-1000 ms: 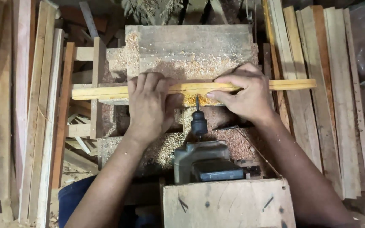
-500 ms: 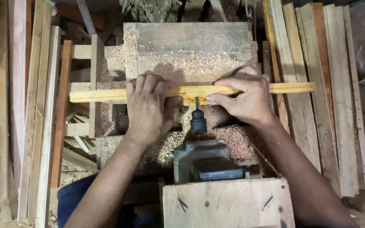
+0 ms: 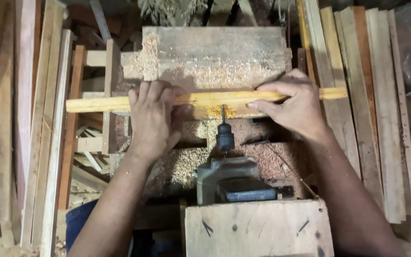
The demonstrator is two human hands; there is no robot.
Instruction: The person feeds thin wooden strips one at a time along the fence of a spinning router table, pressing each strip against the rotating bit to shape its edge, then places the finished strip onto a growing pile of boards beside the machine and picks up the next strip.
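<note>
A long pale yellow wooden strip (image 3: 215, 98) lies crosswise on a sawdust-covered wooden work table (image 3: 215, 47). My left hand (image 3: 152, 119) grips the strip left of its middle, fingers curled over the top edge. My right hand (image 3: 293, 107) pinches it right of the middle. Between my hands a horizontal drill bit and dark chuck (image 3: 224, 133) point at the strip's near side, the bit tip touching the wood. Fresh yellow dust sits around the tip. The chuck runs back into a grey motor housing (image 3: 224, 178).
Stacks of wooden slats stand at the left (image 3: 34, 143) and at the right (image 3: 367, 119). A wooden box (image 3: 258, 231) sits in front of the motor. Short offcuts (image 3: 89, 143) lie left of the table. Sawdust (image 3: 262, 162) covers the bed.
The strip has slid to the left across the table between my hands. Both hands keep their grip on it.
</note>
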